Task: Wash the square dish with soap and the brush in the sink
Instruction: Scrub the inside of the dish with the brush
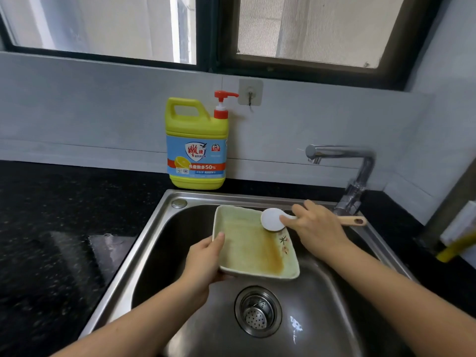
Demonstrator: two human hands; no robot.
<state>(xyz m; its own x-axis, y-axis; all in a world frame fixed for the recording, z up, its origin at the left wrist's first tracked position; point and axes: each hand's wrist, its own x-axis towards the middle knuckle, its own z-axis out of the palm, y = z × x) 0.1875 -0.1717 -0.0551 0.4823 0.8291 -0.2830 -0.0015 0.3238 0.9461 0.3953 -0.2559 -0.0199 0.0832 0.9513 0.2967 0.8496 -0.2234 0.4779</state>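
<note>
Black speckled stone surface (51, 228) surrounds the stainless steel sink (134, 253). Nearest us lies the round metal drain strainer (257, 311). Just beyond it, our left hand (203, 261) grips the near-left corner of the pale green square ceramic dish (247, 243), thumb over the rim, holding it inside the basin. Our right hand (316, 230) is closed round the wooden-handled brush (271, 219), its white round head on the dish's far-right corner. Farther back stand the chrome faucet (360, 171) and the yellow pump bottle of dish soap (197, 145).
</note>
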